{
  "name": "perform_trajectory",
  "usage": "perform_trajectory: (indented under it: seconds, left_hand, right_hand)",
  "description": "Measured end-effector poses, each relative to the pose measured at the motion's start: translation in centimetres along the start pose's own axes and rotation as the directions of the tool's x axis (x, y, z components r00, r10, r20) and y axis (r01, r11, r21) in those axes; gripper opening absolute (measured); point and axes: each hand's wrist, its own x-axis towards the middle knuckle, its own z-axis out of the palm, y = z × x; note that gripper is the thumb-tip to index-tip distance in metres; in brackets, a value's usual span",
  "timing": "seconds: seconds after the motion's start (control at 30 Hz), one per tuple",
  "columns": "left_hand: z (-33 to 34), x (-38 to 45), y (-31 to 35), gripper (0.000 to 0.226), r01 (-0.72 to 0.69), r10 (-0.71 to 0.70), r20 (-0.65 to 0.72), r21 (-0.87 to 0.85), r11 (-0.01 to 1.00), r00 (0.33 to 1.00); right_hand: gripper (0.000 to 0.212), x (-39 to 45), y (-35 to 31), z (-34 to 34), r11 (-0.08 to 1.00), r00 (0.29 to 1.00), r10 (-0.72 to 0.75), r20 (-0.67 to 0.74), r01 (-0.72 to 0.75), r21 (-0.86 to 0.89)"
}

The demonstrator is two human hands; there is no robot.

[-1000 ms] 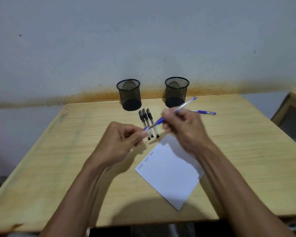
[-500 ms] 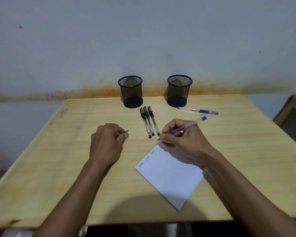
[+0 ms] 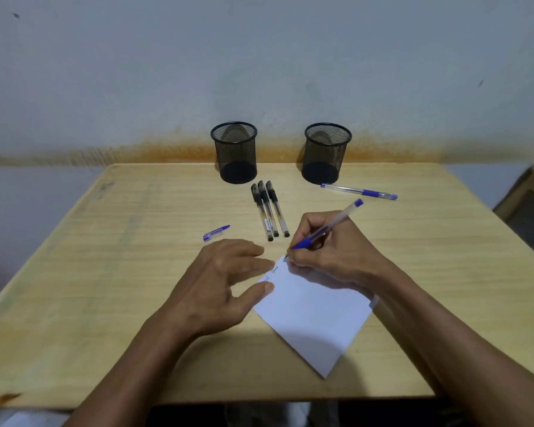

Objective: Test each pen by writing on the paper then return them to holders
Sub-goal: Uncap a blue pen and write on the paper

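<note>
the table (image 3: 105, 272) carries everything. the paper (image 3: 315, 315) has a few scribbles at its top edge. both holders (image 3: 234, 152) are empty, so no pen is back yet. left hand (image 3: 216, 291) lies flat, released, steadying the paper. right hand (image 3: 330, 251) grasps the blue pen (image 3: 327, 231), tip on paper. three black pens (image 3: 269, 211), another blue pen (image 3: 359, 191) and the cap (image 3: 215, 233) wait.

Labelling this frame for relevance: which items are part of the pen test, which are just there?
Part of the job:
- blue pen gripped in the right hand, tip on the paper
- left hand steadying the paper
- blue cap
- three black pens
- second blue pen
- left holder, right holder

Just there:
- table
- stained wall
- furniture at the right edge
</note>
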Motion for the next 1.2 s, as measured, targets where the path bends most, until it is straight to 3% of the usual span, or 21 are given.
perform_trajectory:
  seconds: [0.3, 1.2]
  left_hand:
    - [0.6, 0.0, -0.6, 0.037, -0.002, 0.000, 0.039, 0.057, 0.998, 0.999]
    - [1.2, 0.1, -1.3, 0.037, -0.017, 0.016, 0.027, 0.037, 0.999, 1.000]
  right_hand:
    - [0.017, 0.4, 1.3, 0.8, 0.982, 0.998, 0.053, 0.031, -0.058, 0.182]
    - [0.017, 0.7, 1.4, 1.2, 0.990, 0.998, 0.045, -0.038, -0.040, 0.135]
